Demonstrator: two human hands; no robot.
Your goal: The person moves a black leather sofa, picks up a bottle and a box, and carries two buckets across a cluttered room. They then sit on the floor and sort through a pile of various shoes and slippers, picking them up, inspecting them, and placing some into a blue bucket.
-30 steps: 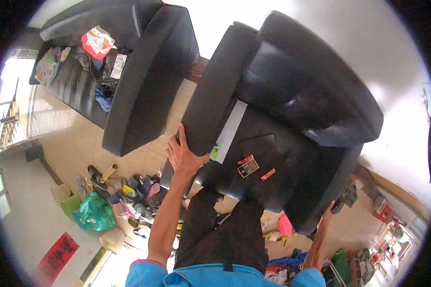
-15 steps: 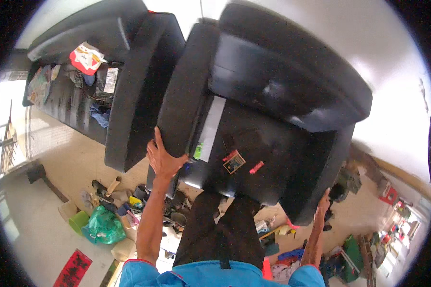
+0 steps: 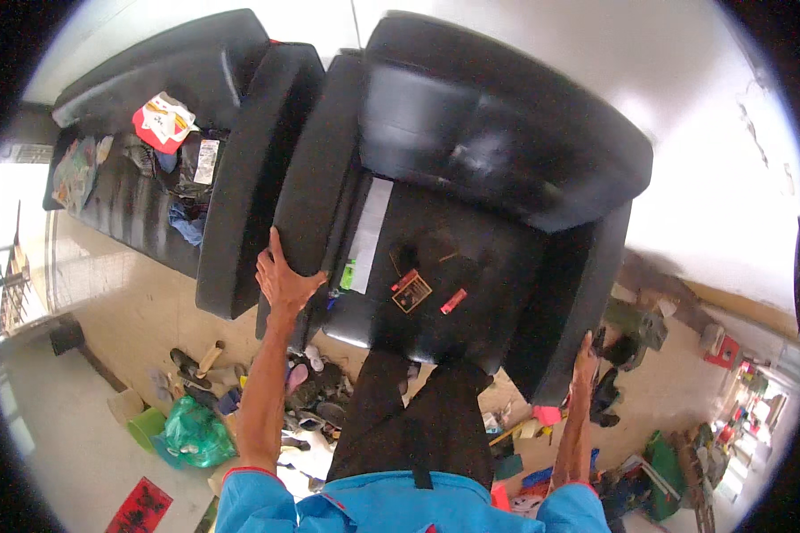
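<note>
A black padded armchair (image 3: 507, 124) stands right before my legs, its seat facing me. My left hand (image 3: 284, 282) grips the front of its left arm, thumb and fingers spread across the width. My right hand (image 3: 587, 360) holds the outer front edge of the right arm, its fingers partly hidden. On the seat lie a small framed box-like item (image 3: 412, 291), a short red packet (image 3: 453, 301), a long pale strip (image 3: 369, 233) and a bright green item (image 3: 348, 274).
At the left, a black sofa (image 3: 260, 186) bears clothes and a red-and-white bag (image 3: 164, 123). Shoes (image 3: 316, 400), a green plastic bag (image 3: 196, 433) and a green bucket (image 3: 144, 430) crowd the floor. Dark shoes (image 3: 604, 400) and clutter lie at right; a white wall (image 3: 711, 160) rises behind.
The armchair has shifted left, toward the sofa, and looks slightly farther off. Both my hands have moved left with it, keeping their hold on its arms.
</note>
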